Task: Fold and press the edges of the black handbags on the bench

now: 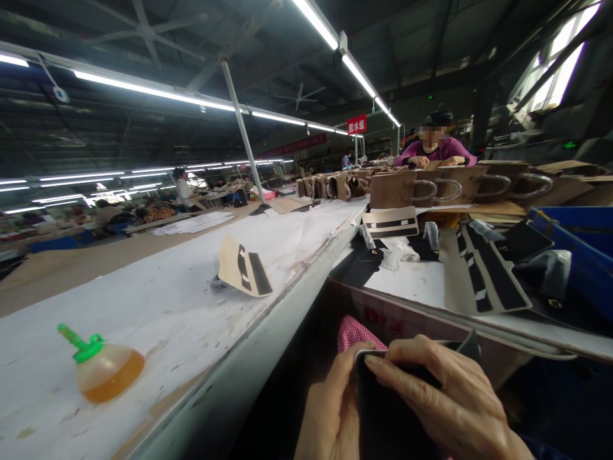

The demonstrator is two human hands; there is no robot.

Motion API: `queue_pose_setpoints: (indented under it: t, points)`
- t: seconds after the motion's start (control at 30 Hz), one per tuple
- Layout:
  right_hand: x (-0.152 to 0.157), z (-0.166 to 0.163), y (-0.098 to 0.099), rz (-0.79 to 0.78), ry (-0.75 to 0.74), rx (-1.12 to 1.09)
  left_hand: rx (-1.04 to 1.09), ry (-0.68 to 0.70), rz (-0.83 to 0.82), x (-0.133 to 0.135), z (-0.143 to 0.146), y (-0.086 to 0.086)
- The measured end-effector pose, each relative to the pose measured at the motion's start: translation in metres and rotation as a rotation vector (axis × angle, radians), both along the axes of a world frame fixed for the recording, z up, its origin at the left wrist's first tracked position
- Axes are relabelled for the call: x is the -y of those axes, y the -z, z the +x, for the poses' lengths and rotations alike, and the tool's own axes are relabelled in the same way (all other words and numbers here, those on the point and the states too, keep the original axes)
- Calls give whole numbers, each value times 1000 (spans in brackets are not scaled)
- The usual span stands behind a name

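At the bottom of the head view, my left hand (330, 409) grips the left edge of a black leather-like panel (387, 415) with a pale rim. My right hand (445, 390) pinches the panel's top edge near its rounded corner, fingers bent over the far side. The lower part of the panel is cut off by the frame. Beyond my left hand shows a pink checked cloth (357, 332). On the white-covered table to the left stands a curved beige panel (232, 265) with black strips on it.
A squat bottle of amber liquid (112, 374) with a green cap sits on the white table (182, 319). To the right lie beige panels with black strips (483, 271) and a blue crate (575, 255). Brown bags (393, 190) line the far bench, where a co-worker (435, 147) works.
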State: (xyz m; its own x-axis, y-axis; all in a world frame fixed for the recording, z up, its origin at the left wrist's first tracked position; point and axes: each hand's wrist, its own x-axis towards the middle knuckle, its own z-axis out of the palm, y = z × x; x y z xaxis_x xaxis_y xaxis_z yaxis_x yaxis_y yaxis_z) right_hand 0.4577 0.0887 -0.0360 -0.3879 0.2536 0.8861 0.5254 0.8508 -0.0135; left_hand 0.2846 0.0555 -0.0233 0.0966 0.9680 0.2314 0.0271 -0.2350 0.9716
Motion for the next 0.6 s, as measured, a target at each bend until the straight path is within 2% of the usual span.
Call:
queue_pose_setpoints:
  t: [0.17,0.37,0.6]
  points:
    - [-2,-2,-5,9,-6,10,-62,8,6,-2,-2,3]
    - [-4,-5,-6,20,-20,2,-127,-183,-92,7,-7,12]
    - [-5,-9,-5,31,-10,7,-138,-105,67,-2,-6,18]
